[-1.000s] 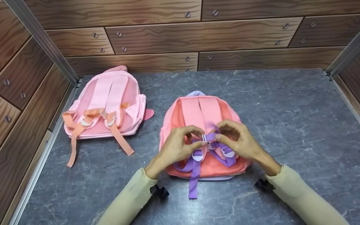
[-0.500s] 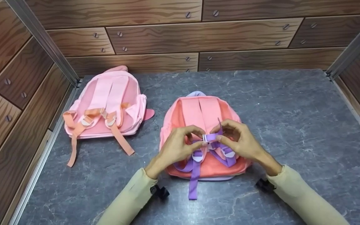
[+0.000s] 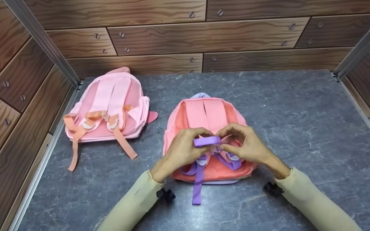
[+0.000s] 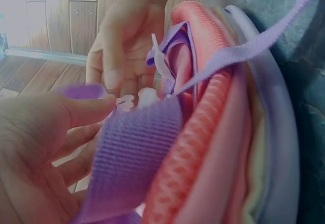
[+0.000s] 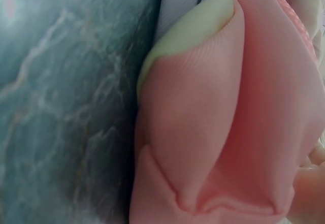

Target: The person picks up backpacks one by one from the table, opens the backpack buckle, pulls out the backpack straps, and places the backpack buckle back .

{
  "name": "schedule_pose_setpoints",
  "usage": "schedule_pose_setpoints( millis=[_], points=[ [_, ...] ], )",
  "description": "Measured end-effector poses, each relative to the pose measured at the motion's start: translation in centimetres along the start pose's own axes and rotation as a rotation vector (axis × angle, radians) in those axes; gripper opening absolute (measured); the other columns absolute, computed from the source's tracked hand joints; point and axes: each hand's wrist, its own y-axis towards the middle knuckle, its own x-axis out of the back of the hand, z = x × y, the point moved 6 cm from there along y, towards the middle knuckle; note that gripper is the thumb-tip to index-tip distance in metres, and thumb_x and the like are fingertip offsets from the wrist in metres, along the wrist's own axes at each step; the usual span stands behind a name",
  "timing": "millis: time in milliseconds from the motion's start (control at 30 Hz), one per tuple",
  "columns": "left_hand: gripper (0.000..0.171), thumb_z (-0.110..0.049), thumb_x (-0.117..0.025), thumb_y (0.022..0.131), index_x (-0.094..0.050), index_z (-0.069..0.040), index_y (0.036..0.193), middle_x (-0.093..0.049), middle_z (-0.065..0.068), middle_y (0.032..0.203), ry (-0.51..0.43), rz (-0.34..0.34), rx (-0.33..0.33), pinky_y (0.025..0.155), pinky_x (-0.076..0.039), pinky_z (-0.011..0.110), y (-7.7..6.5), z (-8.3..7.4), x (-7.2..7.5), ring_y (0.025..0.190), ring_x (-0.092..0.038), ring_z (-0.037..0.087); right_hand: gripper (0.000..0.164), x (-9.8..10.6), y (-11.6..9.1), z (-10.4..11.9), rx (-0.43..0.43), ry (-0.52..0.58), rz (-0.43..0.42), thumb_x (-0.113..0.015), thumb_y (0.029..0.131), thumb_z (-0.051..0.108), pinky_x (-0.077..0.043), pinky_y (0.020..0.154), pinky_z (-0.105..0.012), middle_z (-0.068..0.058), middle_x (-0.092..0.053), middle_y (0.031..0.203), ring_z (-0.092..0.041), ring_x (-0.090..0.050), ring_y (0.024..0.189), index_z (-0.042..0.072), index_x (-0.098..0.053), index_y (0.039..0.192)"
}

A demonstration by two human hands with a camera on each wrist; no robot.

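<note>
A coral backpack (image 3: 196,115) lies straps-up, midway between the left and right edges of the tabletop (image 3: 300,128). Above it, a person's left hand (image 3: 183,146) pinches a small white buckle (image 4: 126,102); a purple strap (image 3: 207,141) crosses its thumb. The right hand (image 3: 247,142) curves just beside; whether it pinches anything, I cannot tell. A pink backpack (image 3: 103,96) lies near the far left corner.
</note>
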Motion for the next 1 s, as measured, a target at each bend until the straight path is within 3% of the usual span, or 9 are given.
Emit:
schedule_pose_setpoints(
  millis=[100,300,467,700,1000],
  points=[
    [0.026,-0.016,-0.087,0.09,-0.081,-0.014,0.115,-0.081,-0.001,0.108,-0.013,0.0,-0.014,0.092,-0.059,0.028,0.3,-0.3,0.0,0.1,-0.074,0.013,0.034,-0.1,0.1,-0.1,0.023,-0.011,0.006,-0.085,0.086,-0.006,-0.063,0.089,-0.035,-0.013,-0.075,0.111,-0.024,-0.075,0.099,0.004,-0.073,0.116],
    [0.027,-0.016,-0.087,0.09,-0.079,-0.014,0.117,-0.081,-0.001,0.11,-0.014,0.009,-0.01,0.094,-0.059,0.029,0.6,-0.4,-0.2,0.102,-0.074,0.012,0.033,0.2,0.1,-0.1,0.073,-0.044,-0.026,-0.083,0.086,-0.01,-0.062,0.083,-0.028,-0.015,-0.076,0.108,-0.017,-0.074,0.098,0.0,-0.074,0.116],
    [0.033,-0.017,-0.089,0.088,-0.078,-0.015,0.119,-0.08,-0.002,0.11,0.082,0.031,0.037,0.088,-0.059,0.031,0.6,0.1,-0.4,0.098,-0.072,0.012,0.033,0.7,-0.2,-0.1,0.08,-0.039,-0.049,-0.081,0.086,-0.012,-0.062,0.083,-0.025,-0.017,-0.076,0.108,-0.015,-0.073,0.096,-0.004,-0.074,0.117],
    [0.024,-0.016,-0.087,0.088,-0.08,-0.018,0.111,-0.079,-0.004,0.1,0.228,0.074,0.076,0.076,-0.06,0.031,0.6,0.8,-0.9,0.084,-0.069,0.011,0.033,1.5,-0.6,0.0,0.088,-0.06,-0.058,-0.08,0.087,-0.013,-0.062,0.083,-0.026,-0.019,-0.075,0.107,-0.016,-0.072,0.092,-0.003,-0.075,0.118],
    [0.023,-0.024,-0.089,0.089,-0.082,-0.02,0.111,-0.082,-0.006,0.103,0.218,0.105,0.124,0.081,-0.061,0.031,0.7,1.4,-1.3,0.093,-0.075,0.009,0.034,2.5,-1.0,0.0,0.064,-0.087,-0.087,-0.081,0.086,-0.012,-0.062,0.085,-0.025,-0.02,-0.076,0.108,-0.015,-0.072,0.093,-0.003,-0.076,0.118]
  ],
)
